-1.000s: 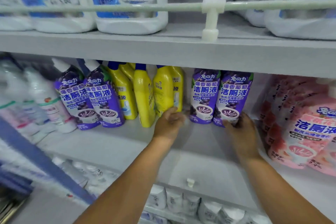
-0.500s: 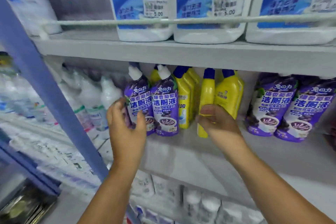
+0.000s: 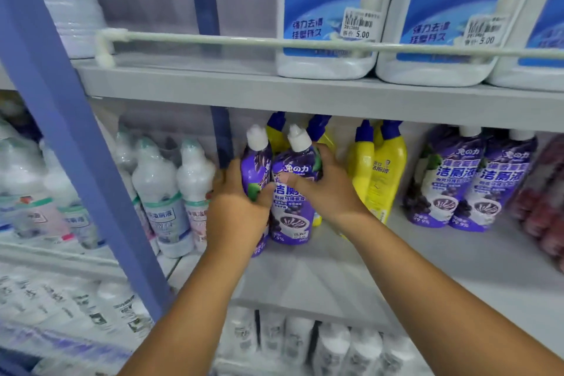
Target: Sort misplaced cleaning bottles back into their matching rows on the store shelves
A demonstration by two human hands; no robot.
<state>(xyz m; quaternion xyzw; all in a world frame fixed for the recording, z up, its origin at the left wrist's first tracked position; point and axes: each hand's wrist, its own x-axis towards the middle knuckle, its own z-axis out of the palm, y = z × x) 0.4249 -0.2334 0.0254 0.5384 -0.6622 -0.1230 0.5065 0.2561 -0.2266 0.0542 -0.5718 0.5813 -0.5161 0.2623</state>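
Note:
Two purple toilet-cleaner bottles with white caps stand at the left end of the middle shelf [image 3: 381, 256]. My left hand [image 3: 236, 212] wraps the left purple bottle [image 3: 255, 166]. My right hand [image 3: 328, 189] grips the right purple bottle [image 3: 291, 217] around its shoulder. Behind and to the right of them stand yellow bottles with blue caps [image 3: 380, 168]. Two more purple bottles [image 3: 467, 180] stand further right on the same shelf, apart from the held pair.
A blue upright post [image 3: 61, 119] divides off the left bay of clear white-capped bottles [image 3: 158, 192]. Large white jugs with blue labels [image 3: 332, 12] sit on the upper shelf behind a rail. Pink bottles [image 3: 546, 198] blur at the far right. White bottles fill the shelf below.
My right hand left the yellow bottle and moved left onto the right purple bottle. My left hand closed more fully around the left purple bottle. The view shifted left and closer.

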